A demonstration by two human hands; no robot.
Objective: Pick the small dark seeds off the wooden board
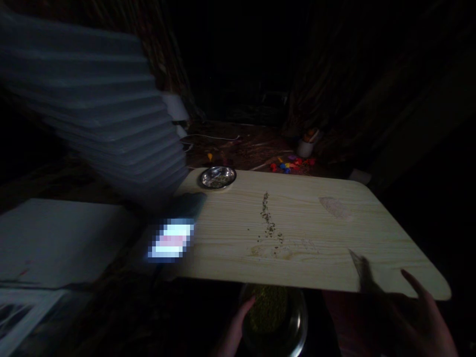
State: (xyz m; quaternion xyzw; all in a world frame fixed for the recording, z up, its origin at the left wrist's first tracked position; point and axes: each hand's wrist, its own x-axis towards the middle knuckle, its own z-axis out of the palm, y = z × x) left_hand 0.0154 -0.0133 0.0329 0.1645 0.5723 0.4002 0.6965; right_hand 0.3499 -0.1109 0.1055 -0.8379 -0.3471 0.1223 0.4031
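Observation:
My left hand [238,321] grips the left rim of a round metal bowl [298,322], which sits just below the table's near edge. A mass of greenish, grain-like or chopped material [268,308] fills much of the bowl. My right hand [427,310] hovers over the near right corner of the table, dim and smeared by motion. Its fingers are spread apart, and I see nothing held in them. Dark greenish bits [270,229] lie in a trail across the middle of the wood-grained table [223,233]. To the far right is a pale heap of fine grains [336,207].
A small metal dish [218,177] with some bits inside stands at the far left corner. A lit phone [171,240], its screen blurred out, is at the left edge. Beyond the table are colourful small items [292,164] and a white cup-like container [305,148].

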